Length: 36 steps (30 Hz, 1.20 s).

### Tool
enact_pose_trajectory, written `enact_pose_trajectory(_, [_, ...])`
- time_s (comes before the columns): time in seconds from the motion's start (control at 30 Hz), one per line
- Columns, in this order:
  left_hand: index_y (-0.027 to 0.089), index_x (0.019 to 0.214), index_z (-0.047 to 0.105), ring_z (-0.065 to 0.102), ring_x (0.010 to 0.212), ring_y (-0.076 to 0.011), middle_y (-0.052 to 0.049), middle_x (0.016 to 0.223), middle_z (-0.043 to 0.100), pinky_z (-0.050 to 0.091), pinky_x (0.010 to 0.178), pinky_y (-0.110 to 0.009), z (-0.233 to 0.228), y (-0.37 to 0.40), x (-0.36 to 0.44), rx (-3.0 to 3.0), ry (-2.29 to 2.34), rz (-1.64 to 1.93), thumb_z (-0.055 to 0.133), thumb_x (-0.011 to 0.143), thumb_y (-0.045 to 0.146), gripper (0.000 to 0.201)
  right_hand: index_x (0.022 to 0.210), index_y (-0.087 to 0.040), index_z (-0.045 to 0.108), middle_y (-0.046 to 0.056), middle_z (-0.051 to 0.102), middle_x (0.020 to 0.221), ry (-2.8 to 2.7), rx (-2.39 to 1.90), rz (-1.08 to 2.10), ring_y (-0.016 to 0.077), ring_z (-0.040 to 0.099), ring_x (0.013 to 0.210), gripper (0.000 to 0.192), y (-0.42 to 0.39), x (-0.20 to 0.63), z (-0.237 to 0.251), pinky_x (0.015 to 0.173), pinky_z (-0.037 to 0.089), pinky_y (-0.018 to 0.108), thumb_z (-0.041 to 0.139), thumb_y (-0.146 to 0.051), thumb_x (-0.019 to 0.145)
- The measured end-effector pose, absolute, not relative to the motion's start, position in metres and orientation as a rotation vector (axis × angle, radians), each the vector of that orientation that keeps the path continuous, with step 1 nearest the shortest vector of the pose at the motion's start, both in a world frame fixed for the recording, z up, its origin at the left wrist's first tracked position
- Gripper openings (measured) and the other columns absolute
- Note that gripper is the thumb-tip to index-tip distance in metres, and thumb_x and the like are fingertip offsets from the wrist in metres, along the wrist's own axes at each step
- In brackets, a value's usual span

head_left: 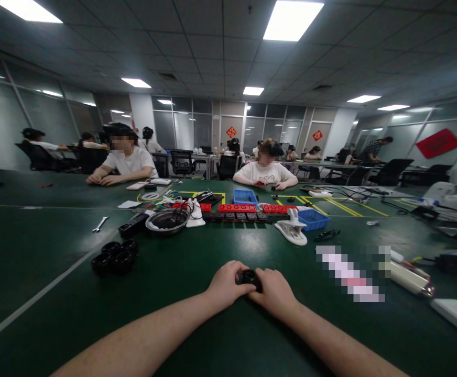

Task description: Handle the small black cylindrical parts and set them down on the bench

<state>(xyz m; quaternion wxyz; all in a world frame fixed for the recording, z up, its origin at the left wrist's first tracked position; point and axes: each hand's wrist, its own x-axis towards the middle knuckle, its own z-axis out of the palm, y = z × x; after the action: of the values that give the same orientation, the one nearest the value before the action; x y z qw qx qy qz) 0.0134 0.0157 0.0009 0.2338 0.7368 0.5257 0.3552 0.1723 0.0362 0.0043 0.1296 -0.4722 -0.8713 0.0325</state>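
Between my two hands is a small black round part [251, 277] with a hollow centre, down at the green table [197, 345]. My left hand [228, 283] closes on its left side, thumb in front and fingers behind. On the other side, my right hand [273, 290] grips it the same way, with the thumb near the front edge. The fingers partly cover the part, so its exact kind does not show. To the left stands a cluster of several similar black round parts [115, 257], glossy and ring-like, apart from my hands.
Ahead lie red socket strips [236, 208], a metal bowl [167, 222], a white clip base [292, 230] and blue bins [245, 197]. A wrench [100, 224] is at left. A cream cylinder [409, 277] lies at right. Two people [265, 170] sit across the table.
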Motion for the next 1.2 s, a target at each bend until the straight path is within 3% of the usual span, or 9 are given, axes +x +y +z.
enact_pose_trajectory(0.1, [0.017,0.087,0.058,0.050,0.070,-0.0158,-0.001,0.081,0.054,0.039,0.061,-0.025,0.003,0.014,0.012,2.041,1.409,0.978,0.068,0.061,0.028,0.030,0.071,-0.016,0.054,0.005,0.056,0.070,-2.552,-1.306,0.031,0.0217,0.051,0.071,0.031,0.035,0.176,0.009,0.066,0.032,0.031,0.055,-0.047,0.068])
enact_pose_trajectory(0.27, [0.018,0.091,0.060,0.052,0.076,-0.0158,-0.001,0.084,0.057,0.040,0.066,-0.024,0.009,0.012,0.007,2.103,1.270,0.944,0.068,0.064,0.026,0.029,0.103,-0.019,0.051,0.005,0.053,0.095,-2.579,-0.917,0.598,0.0204,0.049,0.085,0.043,0.046,0.191,0.013,0.072,0.037,0.029,0.061,-0.039,0.066])
enact_pose_trajectory(0.4, [0.020,0.097,0.059,0.053,0.077,-0.0155,-0.001,0.087,0.058,0.041,0.068,-0.023,0.010,0.013,0.006,2.118,1.210,0.922,0.067,0.065,0.024,0.033,0.092,-0.016,0.058,0.004,0.055,0.087,-2.585,-0.809,0.835,0.0187,0.050,0.081,0.026,0.055,0.195,0.012,0.071,0.037,0.028,0.059,-0.030,0.070])
enact_pose_trajectory(0.53, [0.019,0.094,0.060,0.052,0.076,-0.0153,-0.001,0.086,0.057,0.040,0.066,-0.023,0.007,0.014,0.008,2.107,1.228,0.927,0.068,0.064,0.025,0.032,0.077,-0.015,0.058,0.001,0.054,0.076,-2.547,-0.913,0.804,0.0170,0.049,0.074,0.019,0.056,0.193,0.008,0.064,0.036,0.026,0.062,-0.029,0.066])
enact_pose_trajectory(0.7, [0.017,0.085,0.058,0.051,0.072,-0.0158,0.000,0.081,0.054,0.039,0.061,-0.024,0.002,0.015,0.011,2.063,1.325,0.944,0.069,0.060,0.027,0.029,0.069,-0.016,0.051,0.000,0.053,0.068,-2.498,-1.209,0.507,0.0147,0.047,0.063,0.028,0.048,0.184,0.001,0.053,0.031,0.022,0.065,-0.039,0.061])
enact_pose_trajectory(0.9, [0.017,0.085,0.057,0.050,0.073,-0.0167,-0.001,0.080,0.053,0.039,0.065,-0.026,0.002,0.015,0.014,2.038,1.413,0.970,0.066,0.063,0.025,0.026,0.073,-0.016,0.053,0.005,0.057,0.073,-2.524,-1.303,0.052,0.0204,0.050,0.072,0.030,0.036,0.173,0.003,0.065,0.032,0.030,0.051,-0.046,0.071])
enact_pose_trajectory(1.07, [0.022,0.097,0.059,0.052,0.077,-0.0158,0.000,0.084,0.057,0.040,0.069,-0.024,0.009,0.014,0.011,2.131,1.288,0.912,0.064,0.067,0.023,0.030,0.095,-0.019,0.052,0.006,0.054,0.090,-2.543,-1.032,0.362,0.0209,0.048,0.083,0.037,0.042,0.183,0.005,0.071,0.035,0.031,0.059,-0.042,0.067])
enact_pose_trajectory(1.2, [0.023,0.102,0.058,0.053,0.078,-0.0155,0.000,0.086,0.058,0.039,0.072,-0.024,0.012,0.013,0.008,2.180,1.236,0.865,0.062,0.071,0.026,0.032,0.090,-0.018,0.056,0.004,0.054,0.087,-2.582,-0.853,0.626,0.0183,0.048,0.081,0.020,0.052,0.192,0.003,0.071,0.037,0.029,0.051,-0.031,0.076])
